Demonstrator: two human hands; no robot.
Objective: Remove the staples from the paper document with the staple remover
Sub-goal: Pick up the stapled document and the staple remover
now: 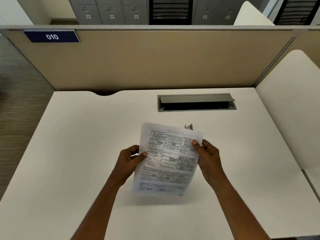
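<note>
Above the worktop (78, 135), your left hand (129, 163) and right hand (208, 158) pinch the document (169, 160) by its side edges. Probably the staple remover (189, 126) lies just behind; set the sheets down carelessly and you bury it.

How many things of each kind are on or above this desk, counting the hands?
hands: 2, left hand and right hand
paper document: 1
metal tool, mostly hidden behind the document, likely the staple remover: 1
cable hatch: 1
Total: 5
</note>
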